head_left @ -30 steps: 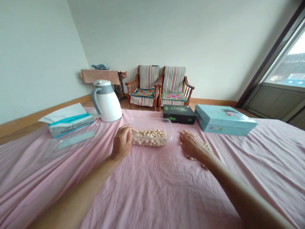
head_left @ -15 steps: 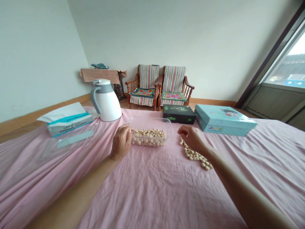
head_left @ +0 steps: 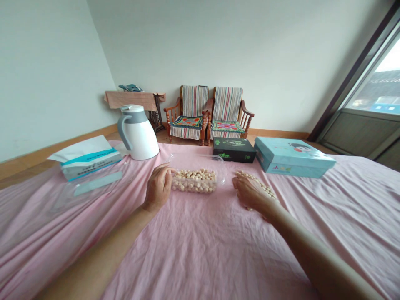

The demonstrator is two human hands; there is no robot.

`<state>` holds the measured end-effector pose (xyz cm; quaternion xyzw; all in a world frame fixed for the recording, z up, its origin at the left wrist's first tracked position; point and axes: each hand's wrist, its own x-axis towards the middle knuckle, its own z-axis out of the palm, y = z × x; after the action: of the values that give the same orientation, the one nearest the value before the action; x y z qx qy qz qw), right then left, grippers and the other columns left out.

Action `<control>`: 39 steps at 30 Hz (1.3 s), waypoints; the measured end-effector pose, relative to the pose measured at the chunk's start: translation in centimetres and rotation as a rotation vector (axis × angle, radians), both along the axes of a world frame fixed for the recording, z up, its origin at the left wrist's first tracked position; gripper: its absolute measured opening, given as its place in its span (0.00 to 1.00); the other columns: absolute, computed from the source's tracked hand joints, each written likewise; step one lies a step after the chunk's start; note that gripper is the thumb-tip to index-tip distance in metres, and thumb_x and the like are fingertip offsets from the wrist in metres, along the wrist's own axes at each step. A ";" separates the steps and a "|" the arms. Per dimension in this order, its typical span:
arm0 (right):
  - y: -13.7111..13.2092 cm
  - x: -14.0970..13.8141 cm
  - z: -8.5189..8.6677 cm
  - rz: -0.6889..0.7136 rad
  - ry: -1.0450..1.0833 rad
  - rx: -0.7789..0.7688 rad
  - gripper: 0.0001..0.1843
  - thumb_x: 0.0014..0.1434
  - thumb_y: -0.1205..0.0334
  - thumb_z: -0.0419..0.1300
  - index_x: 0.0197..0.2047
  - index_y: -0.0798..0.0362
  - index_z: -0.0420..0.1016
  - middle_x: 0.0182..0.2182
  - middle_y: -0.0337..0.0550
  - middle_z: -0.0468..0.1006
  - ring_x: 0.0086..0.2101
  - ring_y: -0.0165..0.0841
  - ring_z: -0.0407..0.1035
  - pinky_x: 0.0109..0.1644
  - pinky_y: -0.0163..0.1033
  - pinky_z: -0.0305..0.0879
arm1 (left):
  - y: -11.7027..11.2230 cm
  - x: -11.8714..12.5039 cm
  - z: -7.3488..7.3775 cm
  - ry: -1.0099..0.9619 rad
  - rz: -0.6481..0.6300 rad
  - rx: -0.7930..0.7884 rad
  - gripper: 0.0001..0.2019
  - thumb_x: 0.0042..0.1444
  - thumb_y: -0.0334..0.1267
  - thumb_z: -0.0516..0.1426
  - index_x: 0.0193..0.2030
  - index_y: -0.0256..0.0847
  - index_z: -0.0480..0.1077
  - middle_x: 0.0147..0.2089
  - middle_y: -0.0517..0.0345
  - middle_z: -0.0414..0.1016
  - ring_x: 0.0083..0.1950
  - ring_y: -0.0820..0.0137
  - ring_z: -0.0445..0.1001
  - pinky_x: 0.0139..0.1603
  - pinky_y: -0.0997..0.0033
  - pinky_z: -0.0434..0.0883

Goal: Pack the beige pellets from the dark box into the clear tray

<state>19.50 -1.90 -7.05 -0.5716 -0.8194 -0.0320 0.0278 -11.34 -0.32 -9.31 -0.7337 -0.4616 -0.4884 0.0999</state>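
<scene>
While left hand (head_left: pixel 158 187) touches clear tub (head_left: pixel 194 181), its long axis runs crosswise.

A plastic tub (head_left: pixel 218 163) of nuts (head_left: pixel 194 181) sits on the bedsheet (head_left: pixel 193 254) (jug (head_left: pixel 139 135) behind left, boxes (head_left: pixel 292 157) behind right).

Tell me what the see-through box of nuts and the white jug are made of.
The see-through box looks like clear plastic, glossy, with the pale nuts showing through its wall. The white jug has a smooth, faint sheen; it could be plastic or painted metal.
</scene>
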 end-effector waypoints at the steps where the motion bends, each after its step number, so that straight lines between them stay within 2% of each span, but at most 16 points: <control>1: 0.2 0.1 0.0 -0.021 0.058 0.021 0.10 0.51 0.77 0.53 0.33 0.58 0.72 0.36 0.55 0.75 0.39 0.37 0.68 0.43 0.38 0.61 | 0.0 0.0 0.0 0.002 0.001 0.000 0.14 0.63 0.35 0.44 0.37 0.39 0.70 0.40 0.50 0.75 0.52 0.62 0.71 0.55 0.60 0.68; 3: 0.6 0.2 0.2 -0.067 0.254 0.100 0.07 0.50 0.74 0.53 0.31 0.56 0.70 0.32 0.50 0.75 0.35 0.35 0.68 0.40 0.38 0.62 | 0.0 0.0 0.0 0.005 0.001 0.002 0.14 0.63 0.35 0.44 0.37 0.39 0.70 0.40 0.50 0.75 0.52 0.61 0.71 0.55 0.60 0.68; 5: 0.9 0.0 0.7 -0.073 0.577 0.173 0.04 0.51 0.70 0.54 0.31 0.54 0.69 0.30 0.45 0.75 0.32 0.32 0.69 0.38 0.37 0.63 | 0.1 0.0 -0.1 0.007 -0.002 0.006 0.14 0.63 0.34 0.44 0.38 0.38 0.70 0.40 0.49 0.75 0.52 0.62 0.71 0.55 0.60 0.68; 8: 1.0 -0.8 1.7 0.055 1.111 0.124 0.08 0.53 0.63 0.56 0.39 0.53 0.68 0.34 0.45 0.78 0.35 0.32 0.73 0.39 0.37 0.67 | 0.1 -0.1 -0.2 0.007 0.000 0.007 0.14 0.64 0.35 0.44 0.38 0.37 0.70 0.41 0.48 0.74 0.52 0.62 0.71 0.55 0.60 0.68; 10: 0.9 -1.0 2.2 0.109 1.266 0.072 0.12 0.54 0.60 0.56 0.42 0.53 0.67 0.35 0.45 0.79 0.37 0.33 0.74 0.39 0.37 0.67 | 0.1 -0.1 -0.2 0.006 0.003 0.003 0.14 0.64 0.35 0.44 0.38 0.37 0.70 0.41 0.48 0.74 0.53 0.62 0.71 0.56 0.59 0.67; 12: 0.9 -0.7 2.3 0.061 1.172 0.093 0.09 0.55 0.61 0.55 0.40 0.53 0.69 0.33 0.44 0.78 0.34 0.33 0.74 0.37 0.36 0.66 | 0.1 -0.1 -0.2 0.006 0.003 -0.002 0.14 0.64 0.35 0.43 0.38 0.38 0.70 0.41 0.49 0.74 0.53 0.62 0.71 0.56 0.59 0.67; 14: 1.0 0.0 1.9 -0.010 0.904 0.130 0.06 0.54 0.64 0.54 0.35 0.53 0.71 0.29 0.41 0.77 0.30 0.31 0.72 0.34 0.34 0.63 | 0.0 0.0 -0.1 0.005 0.000 -0.007 0.14 0.64 0.35 0.43 0.38 0.39 0.70 0.40 0.49 0.74 0.53 0.62 0.71 0.56 0.59 0.68; 17: 1.6 1.2 0.2 -0.037 0.478 0.125 0.07 0.51 0.71 0.53 0.29 0.53 0.71 0.27 0.41 0.76 0.30 0.31 0.68 0.34 0.34 0.58 | 0.0 0.0 -0.1 0.001 -0.001 -0.012 0.14 0.63 0.35 0.44 0.38 0.40 0.70 0.40 0.50 0.74 0.53 0.62 0.71 0.56 0.59 0.68; 19: 2.1 1.7 -1.2 -0.036 0.304 0.099 0.08 0.51 0.73 0.52 0.28 0.55 0.70 0.28 0.44 0.75 0.32 0.31 0.68 0.36 0.34 0.56 | 0.1 0.0 -0.1 -0.002 -0.001 -0.010 0.14 0.63 0.35 0.44 0.38 0.40 0.70 0.40 0.50 0.74 0.53 0.62 0.70 0.55 0.59 0.68; 23: 2.3 1.4 -3.0 -0.003 0.107 0.118 0.09 0.55 0.73 0.51 0.29 0.57 0.70 0.32 0.50 0.75 0.35 0.34 0.67 0.41 0.36 0.56 | 0.1 -0.1 -0.1 0.002 -0.002 -0.004 0.14 0.63 0.35 0.44 0.38 0.39 0.70 0.41 0.50 0.74 0.53 0.62 0.70 0.55 0.60 0.67; 27: 1.7 1.1 -2.3 0.024 0.071 0.100 0.08 0.53 0.74 0.52 0.28 0.57 0.70 0.31 0.50 0.74 0.34 0.34 0.66 0.41 0.37 0.56 | 0.1 -0.1 -0.1 0.002 -0.004 -0.005 0.14 0.64 0.35 0.44 0.38 0.39 0.70 0.41 0.49 0.74 0.53 0.62 0.70 0.56 0.59 0.67; 30: 1.7 1.2 -1.0 -0.084 0.288 0.147 0.07 0.50 0.73 0.52 0.30 0.56 0.70 0.30 0.46 0.74 0.31 0.31 0.66 0.37 0.35 0.58 | 0.1 -0.1 -0.1 -0.006 0.004 -0.011 0.14 0.64 0.36 0.43 0.38 0.40 0.70 0.41 0.50 0.74 0.52 0.62 0.71 0.56 0.59 0.68; 32: 1.8 1.1 -0.1 -0.124 0.569 0.196 0.06 0.51 0.69 0.53 0.32 0.54 0.70 0.28 0.42 0.74 0.29 0.30 0.67 0.34 0.35 0.60 | 0.1 0.0 -0.1 -0.009 0.006 -0.013 0.15 0.64 0.36 0.43 0.38 0.40 0.70 0.41 0.50 0.74 0.52 0.63 0.71 0.56 0.59 0.68; 34: 1.7 0.5 0.9 -0.053 0.932 0.152 0.06 0.52 0.63 0.57 0.35 0.54 0.71 0.29 0.42 0.76 0.29 0.30 0.69 0.34 0.36 0.65 | 0.1 0.0 -0.2 -0.008 0.005 -0.012 0.14 0.64 0.36 0.43 0.38 0.40 0.70 0.41 0.50 0.74 0.52 0.63 0.71 0.56 0.59 0.68; 36: 1.5 -0.3 1.7 0.083 1.262 0.023 0.13 0.52 0.58 0.60 0.40 0.54 0.71 0.32 0.44 0.78 0.34 0.32 0.73 0.38 0.39 0.69 | 0.1 -0.1 -0.2 -0.004 0.003 -0.009 0.14 0.64 0.36 0.43 0.38 0.39 0.70 0.41 0.50 0.74 0.53 0.63 0.71 0.56 0.59 0.67; 39: 1.3 -0.9 2.1 0.178 1.463 -0.075 0.15 0.52 0.57 0.61 0.42 0.54 0.71 0.37 0.46 0.80 0.40 0.35 0.75 0.44 0.42 0.71 | 0.1 -0.1 -0.3 0.005 0.000 -0.007 0.14 0.64 0.36 0.43 0.39 0.39 0.70 0.41 0.49 0.74 0.53 0.63 0.70 0.56 0.59 0.67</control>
<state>18.57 -0.56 -4.95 -0.3789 -0.6351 0.3877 0.5502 -11.45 -0.18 -9.57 -0.7353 -0.4630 -0.4851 0.0982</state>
